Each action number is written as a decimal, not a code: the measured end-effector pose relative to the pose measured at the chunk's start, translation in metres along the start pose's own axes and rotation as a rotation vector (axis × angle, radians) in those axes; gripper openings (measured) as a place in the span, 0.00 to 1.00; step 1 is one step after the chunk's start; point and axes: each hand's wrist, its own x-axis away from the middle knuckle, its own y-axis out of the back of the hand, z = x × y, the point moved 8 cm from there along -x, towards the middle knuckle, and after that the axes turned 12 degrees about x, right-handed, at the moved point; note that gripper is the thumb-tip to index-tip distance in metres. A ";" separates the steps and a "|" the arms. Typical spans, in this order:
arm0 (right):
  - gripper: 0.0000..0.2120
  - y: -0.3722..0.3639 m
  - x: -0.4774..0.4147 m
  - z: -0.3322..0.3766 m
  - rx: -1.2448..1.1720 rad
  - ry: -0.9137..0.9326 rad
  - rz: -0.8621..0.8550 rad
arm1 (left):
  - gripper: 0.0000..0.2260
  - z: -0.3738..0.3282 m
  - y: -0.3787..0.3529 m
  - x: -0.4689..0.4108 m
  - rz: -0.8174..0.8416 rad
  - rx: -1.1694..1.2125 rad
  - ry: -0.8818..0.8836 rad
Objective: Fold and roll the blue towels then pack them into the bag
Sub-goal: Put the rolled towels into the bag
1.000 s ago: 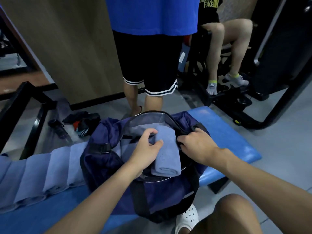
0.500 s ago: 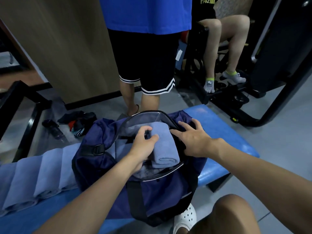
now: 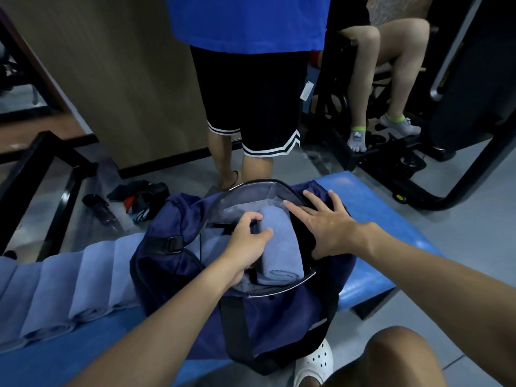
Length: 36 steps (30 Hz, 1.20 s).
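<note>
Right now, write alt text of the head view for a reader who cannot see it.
The left hand grips a rolled blue towel inside an open navy bag on a blue bench; the right hand lies flat on its rim. More rolled towels line the bench.

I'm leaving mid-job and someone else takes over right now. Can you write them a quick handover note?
Left hand: grip closed round the rolled towel, which sits partly in the open bag.
Right hand: open, fingers spread on the bag's right rim.
The bag lies on the blue bench.
Done: this roll is in the bag's mouth.
Left: push it down; pack the row of rolled towels beside the bag.
</note>
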 end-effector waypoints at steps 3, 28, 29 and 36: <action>0.58 0.009 -0.002 0.001 0.068 -0.034 -0.054 | 0.11 0.000 0.001 -0.002 0.010 -0.011 -0.009; 0.62 0.034 0.038 -0.014 0.128 -0.121 -0.255 | 0.13 -0.028 -0.044 -0.004 -0.022 -0.487 -0.233; 0.62 0.034 0.038 -0.014 0.120 -0.124 -0.259 | 0.12 -0.028 -0.041 -0.004 -0.041 -0.481 -0.242; 0.61 0.031 0.036 -0.014 0.127 -0.125 -0.248 | 0.27 -0.013 -0.053 -0.004 0.067 -1.038 -0.222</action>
